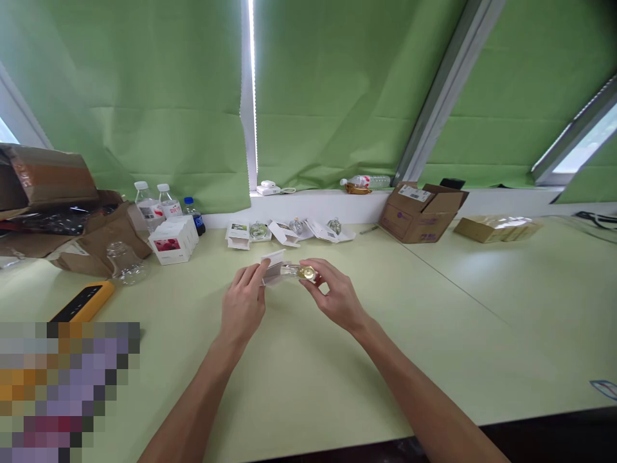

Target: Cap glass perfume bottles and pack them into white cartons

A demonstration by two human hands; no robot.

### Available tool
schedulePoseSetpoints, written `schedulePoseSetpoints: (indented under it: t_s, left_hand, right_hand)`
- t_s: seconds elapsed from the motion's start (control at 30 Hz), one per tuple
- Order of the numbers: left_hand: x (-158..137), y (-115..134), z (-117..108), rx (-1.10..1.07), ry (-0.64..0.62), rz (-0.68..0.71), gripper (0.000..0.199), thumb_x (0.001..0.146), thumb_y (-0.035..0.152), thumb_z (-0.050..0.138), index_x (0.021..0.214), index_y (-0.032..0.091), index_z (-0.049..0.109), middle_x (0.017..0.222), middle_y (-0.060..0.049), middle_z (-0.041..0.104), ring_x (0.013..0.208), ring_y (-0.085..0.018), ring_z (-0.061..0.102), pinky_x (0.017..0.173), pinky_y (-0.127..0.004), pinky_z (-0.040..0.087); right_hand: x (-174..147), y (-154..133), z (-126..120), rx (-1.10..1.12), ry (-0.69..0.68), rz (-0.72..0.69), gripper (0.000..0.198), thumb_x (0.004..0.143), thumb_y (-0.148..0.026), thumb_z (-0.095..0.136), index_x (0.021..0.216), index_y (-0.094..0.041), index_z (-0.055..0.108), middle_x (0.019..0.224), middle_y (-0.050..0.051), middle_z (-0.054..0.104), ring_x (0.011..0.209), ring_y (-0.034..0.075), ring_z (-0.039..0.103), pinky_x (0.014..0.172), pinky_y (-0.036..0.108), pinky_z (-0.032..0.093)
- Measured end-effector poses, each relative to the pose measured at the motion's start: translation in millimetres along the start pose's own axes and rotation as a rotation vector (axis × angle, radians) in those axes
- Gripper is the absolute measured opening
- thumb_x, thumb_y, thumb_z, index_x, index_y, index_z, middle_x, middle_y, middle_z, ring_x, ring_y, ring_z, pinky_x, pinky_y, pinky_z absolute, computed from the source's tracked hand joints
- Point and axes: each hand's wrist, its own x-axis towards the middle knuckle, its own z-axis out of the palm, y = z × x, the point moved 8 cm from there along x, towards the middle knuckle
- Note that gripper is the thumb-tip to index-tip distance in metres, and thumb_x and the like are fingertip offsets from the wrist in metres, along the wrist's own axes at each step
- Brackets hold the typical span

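My left hand [243, 299] is closed on a small white carton [274, 271] with its flap up. Between thumb and fingers, my right hand [338, 294] pinches a small clear glass bottle [290, 270] by its round gold cap [307, 273]. The bottle lies on its side, its far end at the carton's mouth; I cannot tell how far inside it reaches. Behind my hands, a green-looking glass bottle [258, 230] and two other clear bottles sit beside opened white cartons [238, 235].
At left are stacked white cartons [174, 242], drink bottles [164, 200], a clear jar [126, 262], a yellow-black device [83, 303] and torn cardboard boxes [53, 173]. An open brown box [418, 213] and a plastic-wrapped yellowish pack [497, 229] stand at right. The lower left is pixelated.
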Motion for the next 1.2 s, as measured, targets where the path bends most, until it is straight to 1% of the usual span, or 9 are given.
schedulePoseSetpoints:
  t_s: [0.1, 0.3, 0.6, 0.7, 0.83, 0.93, 1.03, 1.1, 1.2]
  left_hand:
    - [0.2, 0.8, 1.0, -0.015, -0.018, 0.013, 0.056, 0.082, 0.004, 0.046, 0.133, 0.026, 0.042, 0.121, -0.003, 0.060, 0.111, -0.021, 0.052, 0.086, -0.033, 0.047]
    - [0.4, 7.8, 4.0, -0.053, -0.066, 0.071, 0.054, 0.082, 0.004, 0.045, 0.131, 0.027, 0.043, 0.120, -0.003, 0.060, 0.109, -0.021, 0.053, 0.086, -0.033, 0.046]
    - [1.6, 2.7, 0.9, -0.177, -0.042, 0.037, 0.060, 0.083, 0.008, 0.047, 0.138, 0.029, 0.036, 0.122, -0.004, 0.058, 0.111, -0.022, 0.052, 0.085, -0.034, 0.047]
    - [1.6, 1.5, 1.4, -0.264, -0.048, 0.017, 0.064, 0.085, 0.012, 0.049, 0.142, 0.031, 0.029, 0.121, -0.005, 0.058, 0.111, -0.022, 0.053, 0.086, -0.035, 0.047]
    - [1.2, -5.6, 5.3, -0.441, -0.057, -0.084, 0.070, 0.086, 0.018, 0.052, 0.146, 0.031, 0.019, 0.116, -0.005, 0.059, 0.101, -0.019, 0.058, 0.083, -0.033, 0.049]
    - [2.0, -9.8, 10.5, -0.529, -0.089, -0.135, 0.055, 0.086, 0.022, 0.054, 0.137, 0.029, 0.036, 0.120, -0.006, 0.057, 0.098, -0.018, 0.059, 0.083, -0.032, 0.050]
    - [4.1, -9.4, 12.2, -0.561, -0.112, -0.118, 0.030, 0.084, 0.022, 0.056, 0.114, 0.024, 0.057, 0.121, -0.007, 0.057, 0.101, -0.018, 0.059, 0.085, -0.032, 0.049]
    - [5.1, -8.9, 12.0, -0.578, -0.122, -0.108, 0.025, 0.083, 0.021, 0.056, 0.108, 0.023, 0.060, 0.119, -0.007, 0.058, 0.106, -0.020, 0.057, 0.088, -0.033, 0.048]
    - [4.7, -11.8, 12.5, -0.624, -0.131, -0.156, 0.030, 0.082, 0.023, 0.058, 0.112, 0.024, 0.058, 0.123, -0.006, 0.057, 0.114, -0.021, 0.053, 0.096, -0.036, 0.043]
  right_hand:
    - [-0.4, -2.8, 1.3, 0.003, -0.008, -0.016, 0.031, 0.092, -0.027, 0.051, 0.123, -0.029, 0.051, 0.115, 0.005, 0.061, 0.066, 0.014, 0.057, 0.062, 0.030, 0.055]
    - [1.1, -3.2, -4.0, 0.016, 0.055, -0.021, 0.032, 0.091, -0.023, 0.051, 0.123, -0.028, 0.051, 0.117, 0.006, 0.062, 0.088, 0.018, 0.062, 0.068, 0.031, 0.057]
    - [-1.6, -7.5, 8.5, 0.121, -0.061, -0.029, 0.034, 0.091, -0.023, 0.051, 0.124, -0.029, 0.051, 0.115, 0.006, 0.061, 0.073, 0.015, 0.060, 0.064, 0.032, 0.057]
    - [-0.9, -7.8, 6.9, 0.152, -0.049, -0.029, 0.033, 0.091, -0.023, 0.051, 0.123, -0.029, 0.052, 0.115, 0.007, 0.061, 0.084, 0.018, 0.062, 0.065, 0.033, 0.058]
    - [1.0, -10.7, 3.1, 0.218, -0.050, -0.032, 0.033, 0.090, -0.022, 0.052, 0.122, -0.028, 0.053, 0.117, 0.007, 0.060, 0.104, 0.021, 0.058, 0.069, 0.033, 0.059]
    - [1.3, -10.4, 2.9, 0.227, -0.055, -0.015, 0.033, 0.089, -0.022, 0.053, 0.122, -0.028, 0.053, 0.116, 0.007, 0.061, 0.097, 0.020, 0.060, 0.068, 0.033, 0.058]
    - [0.3, -8.8, 6.3, 0.218, -0.074, -0.003, 0.033, 0.089, -0.023, 0.054, 0.122, -0.028, 0.053, 0.115, 0.007, 0.061, 0.090, 0.019, 0.061, 0.067, 0.033, 0.058]
    - [-0.3, -8.8, 8.5, 0.216, -0.085, -0.009, 0.033, 0.089, -0.024, 0.053, 0.122, -0.029, 0.053, 0.115, 0.007, 0.061, 0.090, 0.019, 0.062, 0.066, 0.033, 0.058]
    - [-0.2, -10.2, 8.5, 0.213, -0.087, -0.023, 0.031, 0.090, -0.026, 0.052, 0.121, -0.028, 0.053, 0.114, 0.007, 0.062, 0.089, 0.019, 0.062, 0.064, 0.032, 0.057]
